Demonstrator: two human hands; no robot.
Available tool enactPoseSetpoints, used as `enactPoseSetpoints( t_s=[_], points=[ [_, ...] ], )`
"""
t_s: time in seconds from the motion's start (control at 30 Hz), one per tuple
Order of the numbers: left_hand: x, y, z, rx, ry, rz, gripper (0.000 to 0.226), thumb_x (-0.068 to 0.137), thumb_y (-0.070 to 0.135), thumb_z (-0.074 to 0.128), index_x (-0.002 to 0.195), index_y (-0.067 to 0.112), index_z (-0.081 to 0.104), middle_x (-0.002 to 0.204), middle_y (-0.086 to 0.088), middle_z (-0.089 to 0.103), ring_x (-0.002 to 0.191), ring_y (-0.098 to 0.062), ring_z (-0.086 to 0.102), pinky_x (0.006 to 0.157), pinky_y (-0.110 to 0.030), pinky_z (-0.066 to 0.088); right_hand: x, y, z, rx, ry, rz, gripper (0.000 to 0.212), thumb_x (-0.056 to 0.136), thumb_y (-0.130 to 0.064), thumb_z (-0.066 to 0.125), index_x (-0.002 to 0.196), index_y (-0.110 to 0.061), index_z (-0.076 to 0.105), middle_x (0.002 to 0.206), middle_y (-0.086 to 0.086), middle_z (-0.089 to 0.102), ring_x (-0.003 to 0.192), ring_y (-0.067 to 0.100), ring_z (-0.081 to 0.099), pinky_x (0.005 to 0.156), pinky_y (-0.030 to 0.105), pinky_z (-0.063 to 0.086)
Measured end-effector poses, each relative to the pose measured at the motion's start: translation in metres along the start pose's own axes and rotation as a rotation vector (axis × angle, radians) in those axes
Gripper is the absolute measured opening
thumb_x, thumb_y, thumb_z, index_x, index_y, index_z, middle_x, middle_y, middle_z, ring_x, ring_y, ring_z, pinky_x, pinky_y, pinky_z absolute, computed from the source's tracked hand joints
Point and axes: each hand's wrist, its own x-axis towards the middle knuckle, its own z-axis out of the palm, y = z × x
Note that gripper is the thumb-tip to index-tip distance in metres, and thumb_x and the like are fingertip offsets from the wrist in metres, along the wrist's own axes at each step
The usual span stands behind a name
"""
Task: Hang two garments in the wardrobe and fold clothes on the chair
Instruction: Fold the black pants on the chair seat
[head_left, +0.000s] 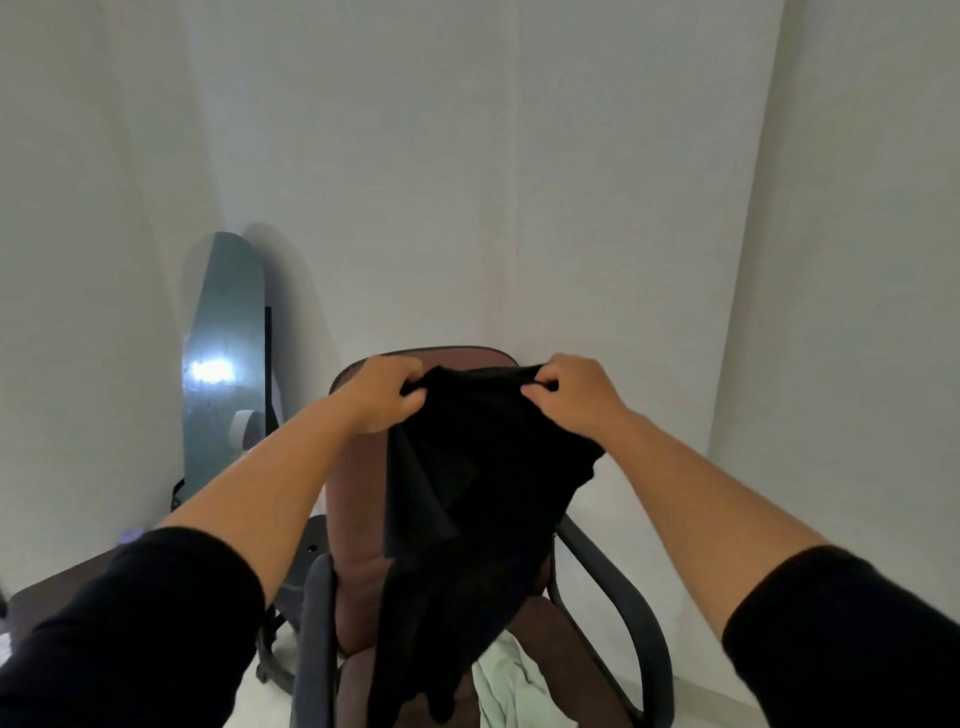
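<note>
Nearest, two black sleeves reach forward from the person, bare forearms stretching out over a brown padded office chair (358, 519) with dark curved armrests. On its seat lies a crumpled pale green cloth (511, 680), partly under the hanging hem of a limp black fabric garment (478, 499). That garment is held up in front of the chair's backrest, its top edge stretched between the two hands: the left hand (382, 392) has its fingers curled tight round one upper corner, and the right hand (569, 389) pinches the other. It looks light and soft and sags in loose folds, so it probably needs holding at the top corners or seams to spread flat for folding. Beyond, a grey-green skateboard deck (223, 364) leans against the white wall.
</note>
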Motion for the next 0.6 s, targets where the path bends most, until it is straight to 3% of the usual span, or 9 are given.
enactPoseSetpoints(
  t_s=[0.13,0.27,0.47,0.53,0.6],
  points=[
    [-0.015,-0.005,0.029,-0.095,-0.117,0.016,0.013,0.085,0.018,0.058,0.074,0.010,0.057,0.063,0.003,0.055,0.056,-0.010,0.047,0.057,-0.022,0.040,0.020,-0.022,-0.031,-0.189,-0.016,-0.074,0.029,0.084,-0.048,0.058,0.071,-0.022,0.062,0.091,-0.003,0.058,0.089,0.019,0.051,0.089,0.042,0.037],
    [-0.019,-0.008,0.042,-0.183,-0.123,-0.060,0.016,0.085,0.019,0.059,0.070,0.017,0.057,0.063,0.005,0.053,0.057,-0.009,0.047,0.058,-0.020,0.039,0.028,-0.020,-0.040,-0.235,0.024,-0.036,0.032,0.082,-0.053,0.060,0.082,-0.022,0.068,0.089,-0.007,0.057,0.089,0.016,0.049,0.088,0.040,0.036],
    [-0.009,-0.002,0.044,-0.151,-0.041,-0.153,0.025,0.088,0.026,0.057,0.073,0.011,0.044,0.069,-0.007,0.054,0.065,-0.024,0.051,0.062,-0.033,0.045,0.022,-0.002,-0.047,-0.219,0.021,0.004,0.034,0.086,-0.045,0.060,0.081,-0.013,0.070,0.084,0.003,0.065,0.079,0.021,0.057,0.063,0.028,0.040],
    [-0.004,0.008,0.041,-0.102,-0.005,-0.172,0.017,0.088,0.024,0.054,0.081,0.015,0.042,0.074,-0.007,0.055,0.067,-0.024,0.051,0.062,-0.035,0.045,0.022,0.000,-0.049,-0.216,0.017,0.016,0.031,0.088,-0.041,0.059,0.083,-0.012,0.070,0.084,0.004,0.065,0.078,0.021,0.058,0.063,0.028,0.041],
    [-0.001,0.021,0.037,-0.153,0.027,-0.234,0.018,0.088,0.019,0.050,0.104,0.016,0.042,0.089,-0.010,0.058,0.071,-0.025,0.055,0.062,-0.033,0.047,0.021,0.001,-0.049,-0.195,0.013,0.023,0.029,0.090,-0.036,0.058,0.086,-0.009,0.069,0.084,0.004,0.064,0.078,0.021,0.057,0.066,0.029,0.042]
  ],
)
